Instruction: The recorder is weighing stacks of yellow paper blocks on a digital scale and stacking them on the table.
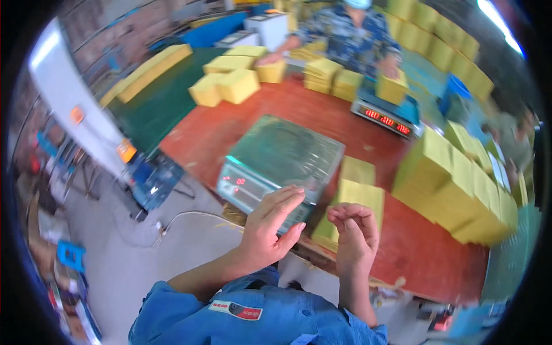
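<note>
My left hand (pixel 270 227) is held over the front edge of a scale (pixel 287 152), its fingers stretched out and the thumb apart. Nothing is in it. The scale has a flat metal plate, bare on top, and a lit red display. To its right, my right hand (pixel 357 238) has its fingers curled in toward the thumb, and I see nothing held in it. Just behind that hand lies a low stack of yellow paper (pixel 371 198) near the table's front edge. Whether the hand touches the stack I cannot tell.
Tall yellow paper stacks (pixel 454 187) stand along the right of the red table (pixel 425 247). Yellow blocks (pixel 238 86) sit at the far left. Across the table a co-worker (pixel 353 37) has a hand on a yellow block (pixel 392 89) on a second scale (pixel 384 117).
</note>
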`<state>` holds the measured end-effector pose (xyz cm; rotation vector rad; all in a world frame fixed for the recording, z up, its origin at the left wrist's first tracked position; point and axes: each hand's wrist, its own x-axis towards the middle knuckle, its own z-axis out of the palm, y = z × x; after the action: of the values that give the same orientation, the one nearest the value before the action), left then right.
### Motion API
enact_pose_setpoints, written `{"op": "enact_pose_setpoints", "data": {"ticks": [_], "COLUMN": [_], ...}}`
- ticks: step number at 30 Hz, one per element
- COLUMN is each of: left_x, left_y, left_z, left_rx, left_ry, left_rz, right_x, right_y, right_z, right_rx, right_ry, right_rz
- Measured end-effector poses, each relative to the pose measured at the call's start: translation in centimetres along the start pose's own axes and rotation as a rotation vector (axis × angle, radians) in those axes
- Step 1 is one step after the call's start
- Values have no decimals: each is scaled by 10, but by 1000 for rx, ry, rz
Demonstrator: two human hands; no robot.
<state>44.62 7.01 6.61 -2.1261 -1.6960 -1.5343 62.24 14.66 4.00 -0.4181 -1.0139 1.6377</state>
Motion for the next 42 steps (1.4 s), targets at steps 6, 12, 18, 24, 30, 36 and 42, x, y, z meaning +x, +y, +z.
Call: {"op": "enact_pose_setpoints", "data": {"ticks": [6,12,18,24,30,36,42], "left_x": [-48,-74,-42,20,68,103,136], "left_y": [-33,-113,-263,-376,-437,-482,-550], "left_z": [-94,-174,-248,-303,-312,-298,-275], "left_rx": [185,263,223,109,-46,-82,100], "left_ry": [189,262,225,94,90,123,112], "left_rz": [-182,-306,-315,-194,-167,-98,-60], "right_x": [12,43,107,186,249,288,364], "right_y": [63,159,282,351,368,386,422], "right_z": [90,173,270,361,402,412,392], "right_rx": [68,31,-45,-19,-140,-281,-515], "right_ry": [-244,-373,-306,-159,-106,-13,56], "right_rz": [164,284,292,187,77,-1,-150]}}
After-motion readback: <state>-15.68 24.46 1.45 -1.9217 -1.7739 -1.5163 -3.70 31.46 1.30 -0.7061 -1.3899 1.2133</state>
